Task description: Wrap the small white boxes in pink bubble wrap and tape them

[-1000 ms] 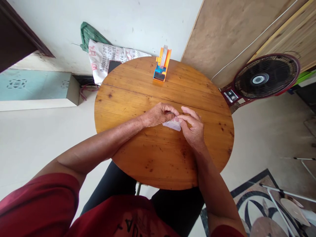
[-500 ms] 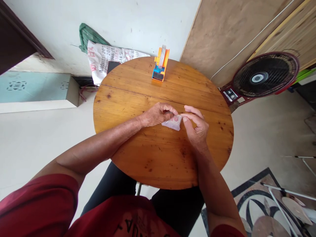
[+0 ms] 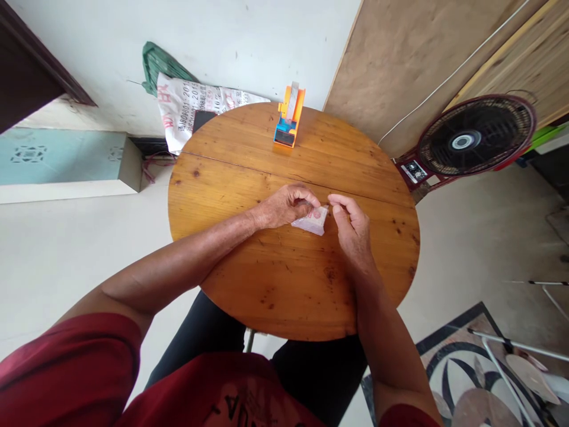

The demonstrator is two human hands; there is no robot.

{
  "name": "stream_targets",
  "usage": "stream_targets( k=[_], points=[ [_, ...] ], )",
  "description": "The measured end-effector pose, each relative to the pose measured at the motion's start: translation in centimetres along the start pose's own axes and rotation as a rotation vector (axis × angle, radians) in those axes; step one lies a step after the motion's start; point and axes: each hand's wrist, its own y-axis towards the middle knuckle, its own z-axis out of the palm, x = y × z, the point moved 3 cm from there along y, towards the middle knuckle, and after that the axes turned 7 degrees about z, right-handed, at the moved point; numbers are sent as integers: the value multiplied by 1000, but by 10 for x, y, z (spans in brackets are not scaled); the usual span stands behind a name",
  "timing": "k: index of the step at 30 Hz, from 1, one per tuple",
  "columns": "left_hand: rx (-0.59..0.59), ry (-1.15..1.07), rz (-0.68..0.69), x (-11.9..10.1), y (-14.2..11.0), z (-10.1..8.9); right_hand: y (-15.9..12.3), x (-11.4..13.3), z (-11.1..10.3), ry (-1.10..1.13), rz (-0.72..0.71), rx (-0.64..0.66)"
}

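My left hand [image 3: 291, 206] is closed on the left part of a small pale packet [image 3: 315, 225] with pinkish-red marks and a shiny, clear-looking surface. Its thumb and index finger grip the top edge, and the packet rests at a tilt on the wooden table or just above it; I cannot tell which. Just off the packet's right corner is my right hand [image 3: 355, 231], its index finger stretched toward that corner and the thumb slightly apart. Nothing shows between those fingertips, though thin clear film there would be hard to see.
An orange and blue tape dispenser [image 3: 288, 121] stands at the far side of the round wooden table [image 3: 275, 284]. Beyond the table's right edge is a dark red fan [image 3: 475, 133]. A printed white sack [image 3: 178, 110] and a green bag [image 3: 162, 65] lean against the wall.
My right hand has shifted slightly, its fingers drawing closer together and the fingertips moving up off the packet's right corner. The left hand and packet have stayed almost still.
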Motion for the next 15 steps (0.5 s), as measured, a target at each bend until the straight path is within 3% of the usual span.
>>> stream_targets(
  k=[6, 11, 15],
  points=[
    [23, 11, -45, -2, -1, 0, -2, 3, 0, 35, 24, 39],
    [36, -39, -47, 0, -1, 0, 0, 2, -3, 40, -11, -24],
    [-25, -75, -33, 3, -1, -5, 1, 0, -5, 43, -12, -67]
  ],
)
